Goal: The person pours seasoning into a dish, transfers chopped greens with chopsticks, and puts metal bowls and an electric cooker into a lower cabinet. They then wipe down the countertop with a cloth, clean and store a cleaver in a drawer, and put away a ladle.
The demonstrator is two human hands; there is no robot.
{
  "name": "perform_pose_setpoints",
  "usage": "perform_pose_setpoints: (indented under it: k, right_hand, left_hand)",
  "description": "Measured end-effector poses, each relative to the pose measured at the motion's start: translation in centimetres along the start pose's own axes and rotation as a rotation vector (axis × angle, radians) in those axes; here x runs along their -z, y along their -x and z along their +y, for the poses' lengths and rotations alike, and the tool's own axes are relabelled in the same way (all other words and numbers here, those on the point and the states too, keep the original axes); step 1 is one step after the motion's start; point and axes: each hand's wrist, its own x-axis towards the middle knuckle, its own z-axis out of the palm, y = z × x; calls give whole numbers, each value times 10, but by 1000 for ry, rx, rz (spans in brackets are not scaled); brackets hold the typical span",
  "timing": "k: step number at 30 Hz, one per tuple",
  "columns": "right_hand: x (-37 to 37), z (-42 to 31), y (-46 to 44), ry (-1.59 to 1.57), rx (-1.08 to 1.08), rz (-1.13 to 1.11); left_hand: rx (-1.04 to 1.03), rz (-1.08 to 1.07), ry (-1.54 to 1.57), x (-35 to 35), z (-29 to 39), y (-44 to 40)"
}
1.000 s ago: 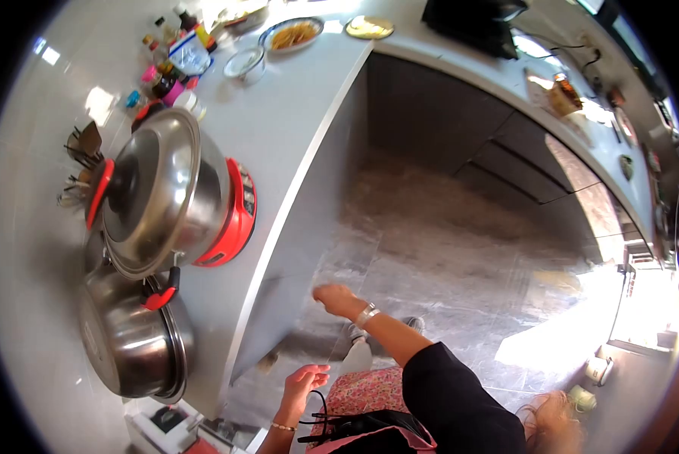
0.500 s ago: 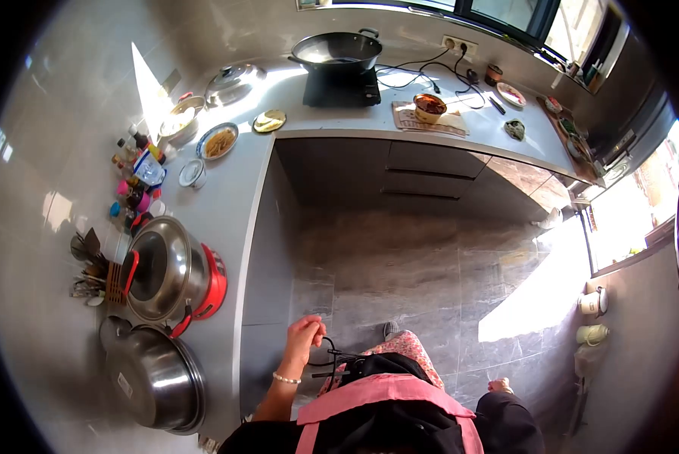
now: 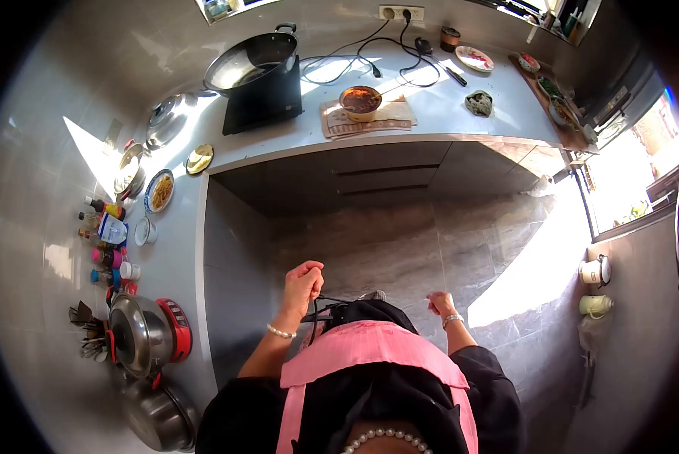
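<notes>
The left hand [image 3: 303, 286] is raised in front of the body, its grip narrow with the fingers curled in; whether it holds the black strap [image 3: 316, 311] just below it, I cannot tell. That strap lies beside the upper edge of the pink apron [image 3: 377, 352]. The right hand [image 3: 441, 303] is above the floor [image 3: 355, 242], fingers bent; I cannot tell how far its grip closes. Both hands are well apart from the wok [image 3: 253, 63] on its black cooker [image 3: 262, 106], the bowl of red food [image 3: 361, 104] and the lidded pot [image 3: 137, 334], all on the desk [image 3: 171, 265].
</notes>
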Motion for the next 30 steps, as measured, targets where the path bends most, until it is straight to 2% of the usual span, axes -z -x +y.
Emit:
perform_pose_setpoints:
  k: [3, 5, 7, 11, 13, 17, 21, 24, 30]
  right_hand:
    - [-1, -92, -22, -128, 169, -81]
    - [-1, -166, -22, -136, 238, -221]
    - [-9, -235, -27, -199, 344, -218]
    - [-16, -349, -53, -251, 530, -178]
    - [-19, -391, -65, -214, 543, -151]
    - [-20, -451, -51, -8, 531, -238]
    - [11, -506, -42, -197, 590, 15]
    - [43, -542, -56, -238, 618, 118]
    - [69, -607, -114, -219, 654, 72]
  left_hand:
    - [-67, -34, -28, -3, 9, -27]
    - [-12, -20, -115, -3, 22, -45]
    - [27, 38, -204, -7, 40, -66]
    - [0, -51, -222, 7, 62, -128]
    - [-8, -105, -214, 15, 76, -164]
    - [-14, -84, -170, 33, 108, -211]
    - [-25, -61, -134, 54, 135, -253]
    - [-44, -20, -91, 60, 145, -279]
    - [-61, 64, 15, 35, 149, -307]
